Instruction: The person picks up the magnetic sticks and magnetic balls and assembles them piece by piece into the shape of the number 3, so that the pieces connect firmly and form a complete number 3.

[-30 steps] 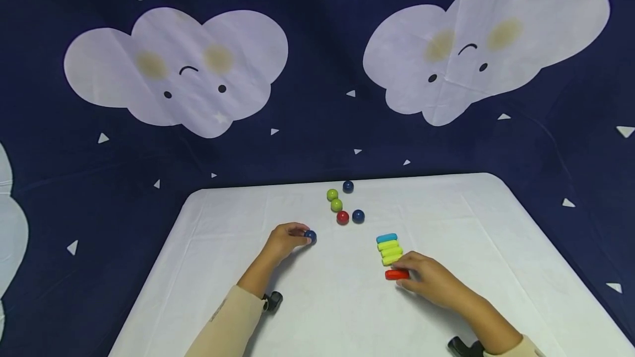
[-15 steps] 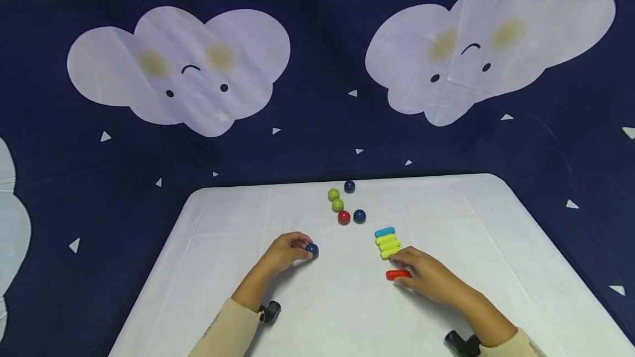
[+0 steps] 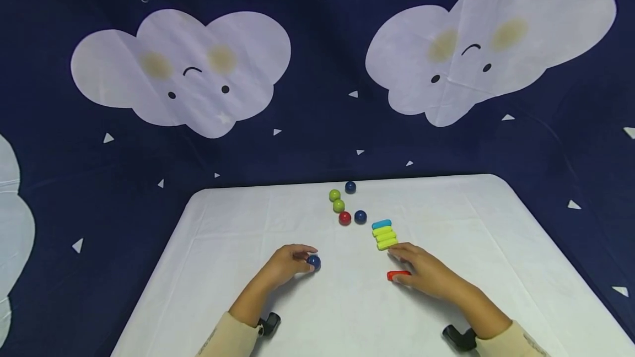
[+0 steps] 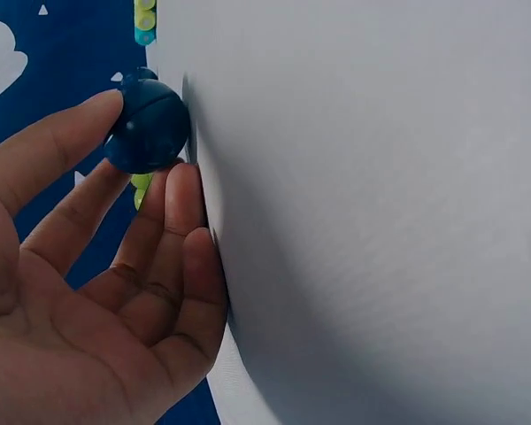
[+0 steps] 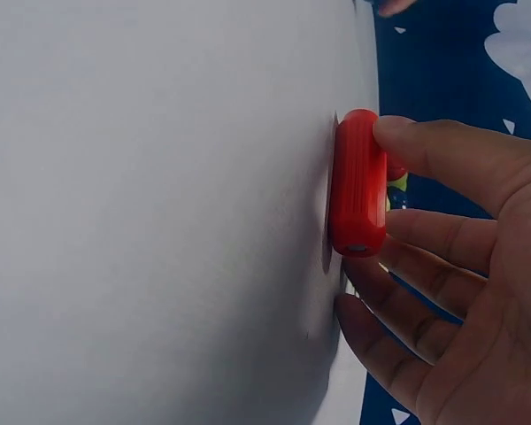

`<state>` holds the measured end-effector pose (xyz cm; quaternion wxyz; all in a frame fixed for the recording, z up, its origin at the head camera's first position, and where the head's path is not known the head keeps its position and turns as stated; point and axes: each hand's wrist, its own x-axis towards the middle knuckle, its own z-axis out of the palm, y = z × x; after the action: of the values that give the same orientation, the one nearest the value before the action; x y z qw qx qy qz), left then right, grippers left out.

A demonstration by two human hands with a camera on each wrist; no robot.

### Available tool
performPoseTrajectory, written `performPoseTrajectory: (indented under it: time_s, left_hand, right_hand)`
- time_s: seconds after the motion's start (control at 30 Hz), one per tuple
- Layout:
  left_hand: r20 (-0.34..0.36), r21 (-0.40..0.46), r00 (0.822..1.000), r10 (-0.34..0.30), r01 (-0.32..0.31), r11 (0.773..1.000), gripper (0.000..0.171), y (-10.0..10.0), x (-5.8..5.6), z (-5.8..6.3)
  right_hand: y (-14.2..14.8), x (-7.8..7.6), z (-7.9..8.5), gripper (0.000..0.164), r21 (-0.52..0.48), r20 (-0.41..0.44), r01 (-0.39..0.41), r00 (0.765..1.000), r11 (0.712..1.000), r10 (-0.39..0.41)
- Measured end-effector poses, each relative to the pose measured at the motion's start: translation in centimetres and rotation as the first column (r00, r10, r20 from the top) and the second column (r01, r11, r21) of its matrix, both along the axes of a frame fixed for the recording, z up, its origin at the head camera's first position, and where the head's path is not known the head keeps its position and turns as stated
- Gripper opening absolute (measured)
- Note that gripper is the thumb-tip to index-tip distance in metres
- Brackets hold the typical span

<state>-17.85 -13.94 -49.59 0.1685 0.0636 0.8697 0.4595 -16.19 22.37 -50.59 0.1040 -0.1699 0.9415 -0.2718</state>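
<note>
My left hand [image 3: 285, 266] pinches a dark blue ball [image 4: 149, 128] low over the white table, thumb on its near side. To the right, the thumb of my right hand [image 3: 429, 270] touches a small red ridged cylinder [image 5: 359, 181] with a dark spot in its end. That hand's fingers are spread, the index fingertip reaching the nearest of several yellow cylinders [image 3: 385, 235]. A light blue cylinder [image 3: 381, 225] lies at the far end of their side-by-side row. The hand partly hides the red cylinder in the head view.
Towards the back of the white table [image 3: 238, 219] lie two green balls [image 3: 338, 206], a red ball [image 3: 344, 218] and two more dark blue balls [image 3: 360, 217]. A dark blue cloth with clouds [image 3: 183, 70] hangs behind the far edge.
My left hand has moved nearer with the blue ball. The right index finger has spread from the thumb, and the yellow and light blue row has slid away; the red cylinder stays nearly in place.
</note>
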Motion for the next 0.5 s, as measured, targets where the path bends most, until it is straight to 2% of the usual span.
performPoseTrajectory:
  time_s: [0.3, 0.5]
  left_hand:
    - [0.007, -0.010, 0.999, -0.033, 0.033, 0.999, 0.033, 0.0, 1.3, 0.1]
    - [-0.006, 0.004, 0.999, -0.047, 0.047, 0.999, 0.032, 0.2, 1.9, 0.0]
  right_hand:
    - [0.1, -0.2, 0.2, 0.066, -0.002, 0.026, -0.018, 1.000, 1.000, 0.018]
    - [0.5, 0.0, 0.1, 0.048, 0.005, -0.004, -0.047, 0.999, 0.999, 0.047]
